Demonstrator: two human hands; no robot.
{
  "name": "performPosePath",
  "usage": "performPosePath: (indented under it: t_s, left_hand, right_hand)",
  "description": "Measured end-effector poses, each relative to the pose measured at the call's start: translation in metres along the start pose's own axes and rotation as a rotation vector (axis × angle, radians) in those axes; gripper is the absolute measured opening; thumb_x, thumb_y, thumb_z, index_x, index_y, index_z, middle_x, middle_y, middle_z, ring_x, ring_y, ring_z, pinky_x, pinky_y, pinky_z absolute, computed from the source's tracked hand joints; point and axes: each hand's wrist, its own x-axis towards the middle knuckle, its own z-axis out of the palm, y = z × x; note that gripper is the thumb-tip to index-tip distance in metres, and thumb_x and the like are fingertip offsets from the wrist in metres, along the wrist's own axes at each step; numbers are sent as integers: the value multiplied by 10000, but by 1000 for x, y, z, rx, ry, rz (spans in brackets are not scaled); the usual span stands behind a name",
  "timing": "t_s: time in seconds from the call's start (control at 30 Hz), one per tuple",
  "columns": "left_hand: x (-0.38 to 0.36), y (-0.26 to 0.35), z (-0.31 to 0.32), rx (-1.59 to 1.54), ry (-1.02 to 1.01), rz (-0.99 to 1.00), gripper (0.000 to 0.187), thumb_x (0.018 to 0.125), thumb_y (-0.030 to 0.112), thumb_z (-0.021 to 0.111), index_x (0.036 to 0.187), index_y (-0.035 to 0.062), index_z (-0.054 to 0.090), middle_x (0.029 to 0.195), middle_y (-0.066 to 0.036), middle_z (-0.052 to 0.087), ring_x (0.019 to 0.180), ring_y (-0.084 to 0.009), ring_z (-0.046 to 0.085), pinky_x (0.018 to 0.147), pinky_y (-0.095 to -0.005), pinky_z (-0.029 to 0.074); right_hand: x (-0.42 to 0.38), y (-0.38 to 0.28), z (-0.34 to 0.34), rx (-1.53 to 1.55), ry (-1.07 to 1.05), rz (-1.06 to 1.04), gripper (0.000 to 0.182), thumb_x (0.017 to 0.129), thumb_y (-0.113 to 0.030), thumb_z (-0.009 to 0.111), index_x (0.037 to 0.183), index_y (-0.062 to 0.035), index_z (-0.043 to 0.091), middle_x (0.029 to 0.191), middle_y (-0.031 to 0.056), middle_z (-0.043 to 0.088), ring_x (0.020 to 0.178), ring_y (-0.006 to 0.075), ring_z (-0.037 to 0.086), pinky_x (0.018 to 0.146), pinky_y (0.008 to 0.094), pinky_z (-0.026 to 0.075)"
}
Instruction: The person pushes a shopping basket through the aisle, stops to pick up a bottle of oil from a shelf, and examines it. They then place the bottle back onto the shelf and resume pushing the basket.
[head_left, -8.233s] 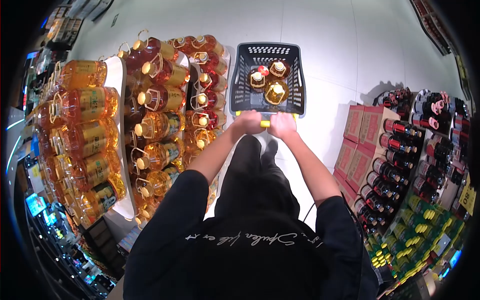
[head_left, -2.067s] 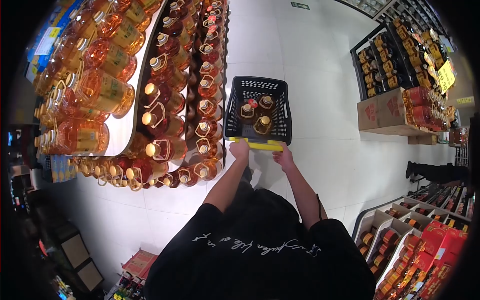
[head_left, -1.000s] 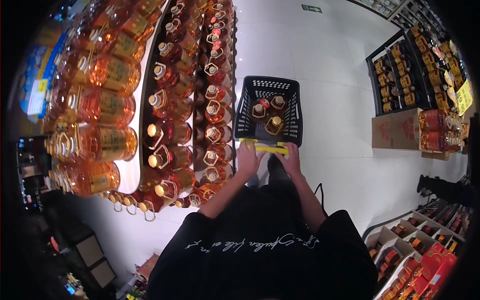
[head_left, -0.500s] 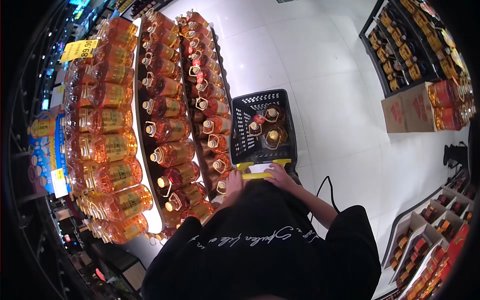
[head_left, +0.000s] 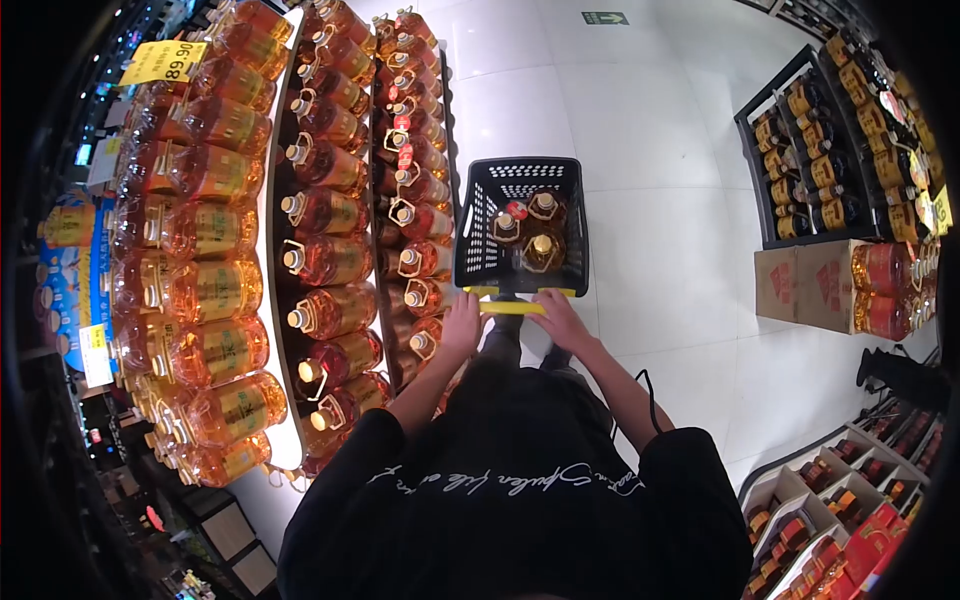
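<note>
A black perforated basket (head_left: 470,225) stands in front of me, with a yellow handle (head_left: 512,308) on its near side. Three bottles of oil (head_left: 543,252) stand inside it, one with a red tag at its neck. My left hand (head_left: 463,322) is closed round the left end of the handle. At the right end, my right hand (head_left: 557,316) grips the same bar. My legs and shoes show just below the handle, partly hidden by my black shirt.
Tiered shelves of large oil bottles (head_left: 335,262) run close along the left, under a yellow price sign (head_left: 165,62). On the right are cardboard boxes (head_left: 805,285), a dark bottle rack (head_left: 752,150) and a person's dark shoe (head_left: 880,368). Pale floor tiles (head_left: 660,240) lie between.
My arms are stretched further forward, and the basket sits a little farther from my body. My legs now show under the handle. The right-hand boxes and rack appear lower in view.
</note>
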Motion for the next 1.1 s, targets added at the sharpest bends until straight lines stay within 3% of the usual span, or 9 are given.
performPosePath:
  t_s: [0.13, 0.4, 0.5, 0.63, 0.7, 0.77, 0.87, 0.97, 1.1]
  left_hand:
    - [50, -8, -9, -132, 69, 38, 435, 890, 365, 610, 1057, -4, 452, 1023, -188, 491, 980, -372, 525, 775, -460, 483]
    - [155, -34, -25, -132, 73, 160, 433, 876, 435, 599, 1003, 31, 510, 955, -110, 526, 960, -296, 540, 768, -433, 459]
    - [185, -43, -24, -156, 66, 179, 431, 879, 446, 590, 996, 39, 512, 963, -111, 541, 969, -290, 537, 788, -430, 448]
    - [221, -50, -25, -151, 63, 186, 439, 879, 459, 589, 986, 40, 519, 960, -112, 564, 969, -288, 544, 782, -435, 454]
    - [236, -54, -26, -181, 24, 203, 445, 878, 469, 589, 981, 40, 527, 954, -112, 575, 966, -285, 550, 781, -441, 459]
    - [247, -59, -25, -201, 27, 214, 450, 875, 479, 592, 967, 42, 537, 936, -109, 587, 957, -281, 560, 785, -451, 468]
    - [263, -62, -25, -247, 74, 220, 442, 842, 445, 644, 940, 30, 530, 907, -125, 585, 933, -301, 563, 735, -443, 468]
    - [277, -60, -31, -239, 81, 191, 431, 842, 428, 650, 951, 29, 528, 904, -121, 583, 928, -305, 558, 733, -446, 467]
    - [296, -60, -40, -241, 78, 195, 416, 850, 411, 643, 968, 30, 525, 930, -118, 574, 909, -308, 548, 735, -452, 467]
  right_hand:
    - [43, 4, -12, -47, 86, 60, 403, 870, -259, 686, 1169, -25, 553, 1146, 150, 511, 1115, 316, 511, 957, 370, 426]
    - [131, 37, -23, 6, 317, 249, 579, 832, -336, 738, 1256, -22, 499, 1236, 138, 506, 1206, 269, 479, 1021, 352, 392]
    - [174, 35, -26, 330, 561, 658, 734, 810, -422, 739, 1325, 0, 431, 1246, 167, 514, 1198, 284, 493, 1018, 358, 400]
    - [209, 66, -17, 76, 672, 833, 890, 761, -494, 743, 1376, 18, 353, 1169, 194, 552, 1101, 307, 561, 945, 374, 465]
    - [219, 96, -12, 119, 724, 919, 870, 764, -474, 739, 1374, 15, 356, 1160, 181, 553, 1100, 292, 567, 880, 377, 497]
    - [235, 48, -23, 376, 736, 1058, 807, 764, -441, 734, 1350, -2, 392, 1130, 155, 555, 1085, 268, 583, 770, 394, 547]
    - [249, 38, -29, 754, 735, 1022, 669, 793, -381, 701, 1289, -12, 443, 1131, 137, 553, 1074, 263, 590, 789, 433, 562]
    - [271, 48, -27, 893, 869, 944, 449, 792, -292, 663, 1136, -36, 529, 1046, 122, 596, 937, 261, 618, 689, 410, 566]
    - [296, 51, -31, 1040, 947, 876, 302, 790, -175, 612, 1038, -16, 548, 1007, 138, 611, 926, 240, 650, 701, 393, 591]
